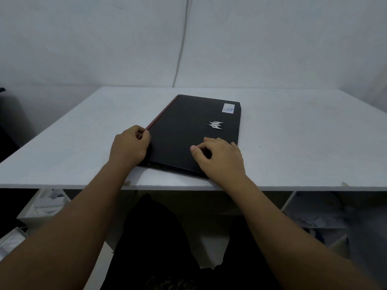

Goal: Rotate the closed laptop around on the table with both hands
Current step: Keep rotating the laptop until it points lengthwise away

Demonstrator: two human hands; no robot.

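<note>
Black closed laptop (194, 132) flat on the white table (293, 132), long axis running from 6 toward 12 o'clock, red strip along the 9 o'clock edge. Left hand (128, 146) at that edge near the 7 o'clock corner, fingers (144, 135) curled onto it. Right hand (219, 156) at the 5 o'clock corner, fingers spread, tips pressed on the lid.

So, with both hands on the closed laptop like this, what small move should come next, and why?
Probably start turning it flat on the table. The left hand grips the laptop at its red-trimmed left edge, and the right hand rests on the lid near its near right corner, so opposite pushes should pivot it.
</note>
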